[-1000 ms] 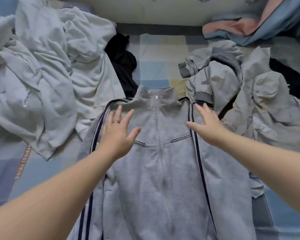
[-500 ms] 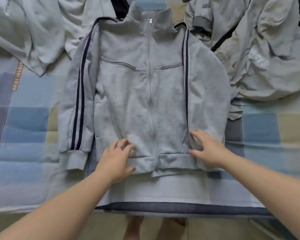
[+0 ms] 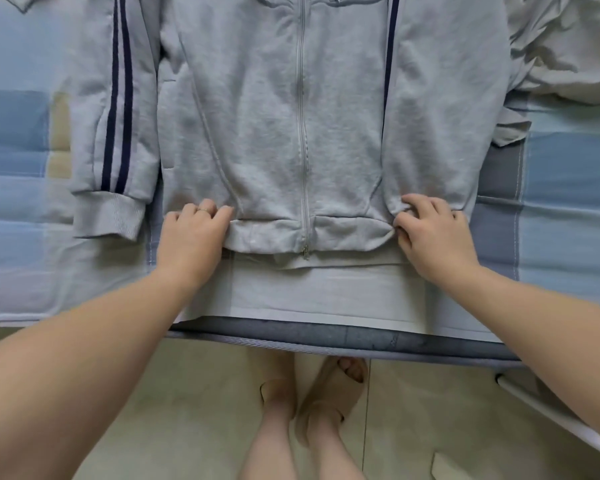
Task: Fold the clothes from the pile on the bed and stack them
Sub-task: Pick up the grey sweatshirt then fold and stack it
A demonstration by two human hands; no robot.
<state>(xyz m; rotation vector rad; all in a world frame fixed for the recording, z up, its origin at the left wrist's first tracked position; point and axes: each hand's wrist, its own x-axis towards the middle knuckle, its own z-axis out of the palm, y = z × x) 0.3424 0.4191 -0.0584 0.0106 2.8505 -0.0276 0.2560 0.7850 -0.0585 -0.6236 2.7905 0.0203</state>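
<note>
A grey jacket (image 3: 257,116) is laid flat and front up on the bed (image 3: 568,168), zip closed, its hem just short of the bed's near edge. The hem's left corner is gripped by the left hand (image 3: 194,237), fingers curled over the ribbed band, thumb hidden. The right corner is pinched by the right hand (image 3: 433,237) between thumb and curled fingers, and the fabric is bunched there. The striped sleeve (image 3: 118,116) is laid alongside the body, its cuff (image 3: 108,220) just beside the left hand. A pale cloth (image 3: 309,296) is spread under the hem and reaches the bed's edge. Checked quilt is shown uncovered on either side of the jacket; the pile (image 3: 568,46) is crowded against the far right. Beyond the edge, the floor (image 3: 187,410) and two feet (image 3: 336,389) are seen
</note>
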